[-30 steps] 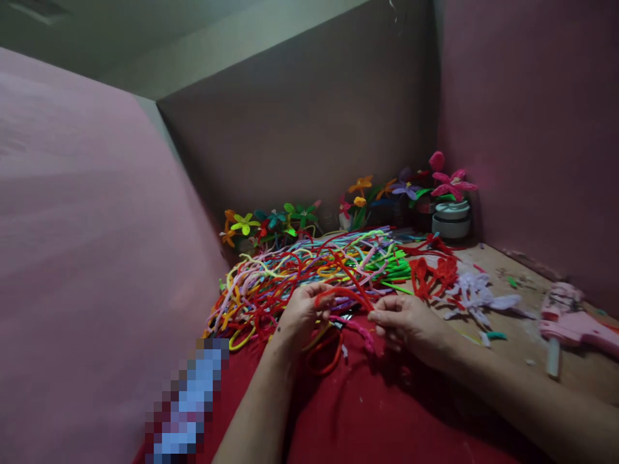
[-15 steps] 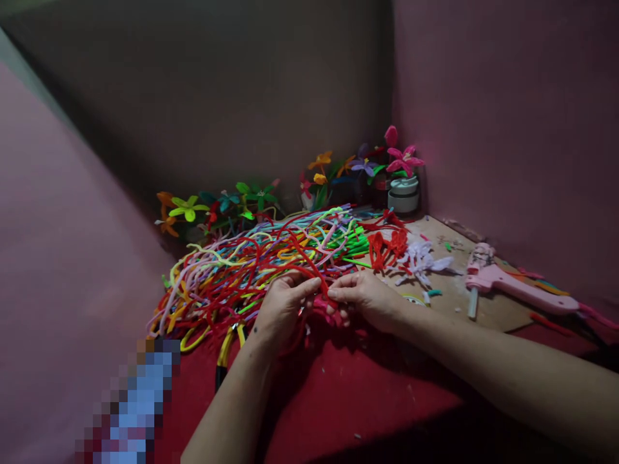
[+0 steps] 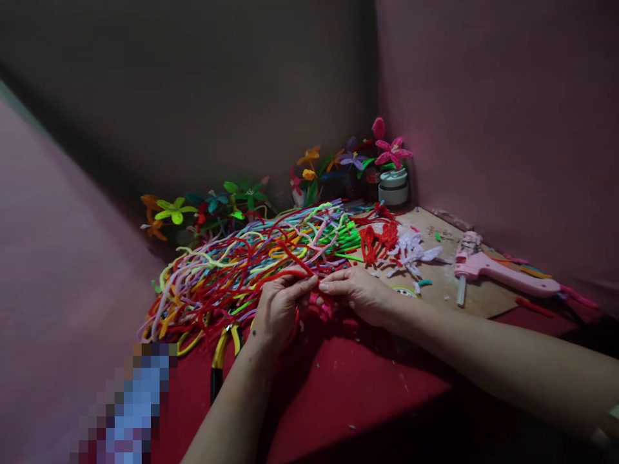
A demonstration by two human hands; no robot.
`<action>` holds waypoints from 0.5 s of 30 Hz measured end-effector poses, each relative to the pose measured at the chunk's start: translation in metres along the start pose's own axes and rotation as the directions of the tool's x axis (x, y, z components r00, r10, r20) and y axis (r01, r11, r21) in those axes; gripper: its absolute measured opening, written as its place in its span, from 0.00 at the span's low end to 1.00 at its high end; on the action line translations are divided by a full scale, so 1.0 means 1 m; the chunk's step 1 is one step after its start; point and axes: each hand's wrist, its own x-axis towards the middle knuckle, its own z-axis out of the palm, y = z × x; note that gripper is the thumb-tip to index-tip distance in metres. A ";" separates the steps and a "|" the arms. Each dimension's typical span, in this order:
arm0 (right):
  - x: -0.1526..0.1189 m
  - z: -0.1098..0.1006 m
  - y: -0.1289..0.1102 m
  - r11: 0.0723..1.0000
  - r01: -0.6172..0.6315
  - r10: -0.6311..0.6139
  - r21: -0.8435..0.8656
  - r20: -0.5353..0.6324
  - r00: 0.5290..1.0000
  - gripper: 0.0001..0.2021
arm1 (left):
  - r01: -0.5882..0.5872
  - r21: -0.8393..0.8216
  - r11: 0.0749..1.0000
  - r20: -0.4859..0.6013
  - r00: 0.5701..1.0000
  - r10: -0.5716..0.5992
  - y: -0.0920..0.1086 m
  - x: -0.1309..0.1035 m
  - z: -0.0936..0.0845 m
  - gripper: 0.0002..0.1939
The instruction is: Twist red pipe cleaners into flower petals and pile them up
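Note:
My left hand [image 3: 282, 301] pinches a red pipe cleaner [image 3: 283, 275] between thumb and fingers. Close against it, my right hand [image 3: 355, 291] is closed on the same red strand, fingertips almost meeting the left thumb. Part of the strand is hidden behind the fingers. Just below and behind the fingertips some bright pink fuzzy pieces [image 3: 325, 310] show. Beyond both hands spreads a big heap of pipe cleaners [image 3: 232, 258] in many colours. Yellow-and-black pliers [image 3: 220, 354] lie beside my left wrist.
A pink glue gun [image 3: 507, 276] rests on a brown board [image 3: 483, 303] at right. Red petal shapes [image 3: 380, 241] and white ones [image 3: 413, 251] lie on it. Several fuzzy flowers [image 3: 176, 211] stand along the wall, one pink flower [image 3: 393, 153] by a grey jar [image 3: 393, 188]. Red cloth [image 3: 358, 393] covers the table.
The view has shifted slightly, so the things sit a little further left. Both hands stay together on the red pipe cleaner, the right fingertips now closer to the left thumb.

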 end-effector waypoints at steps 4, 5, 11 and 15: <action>0.000 0.002 0.000 0.993 -0.050 0.057 0.108 -0.061 0.997 0.06 | 0.001 -0.003 1.000 0.016 1.000 -0.001 -0.006 0.001 -0.002 0.08; 0.000 0.003 0.000 0.991 -0.055 0.064 0.119 -0.071 0.995 0.06 | -0.002 0.007 1.000 0.018 1.000 0.002 -0.006 0.002 -0.002 0.08; 0.000 0.003 -0.001 0.994 -0.029 0.036 0.107 -0.059 0.998 0.06 | 0.034 0.015 0.999 0.025 0.999 -0.034 -0.005 0.001 -0.002 0.09; 0.002 0.001 0.001 0.998 0.033 -0.030 0.047 -0.049 0.998 0.05 | 0.042 0.023 0.999 0.050 0.998 -0.043 -0.002 0.000 -0.001 0.09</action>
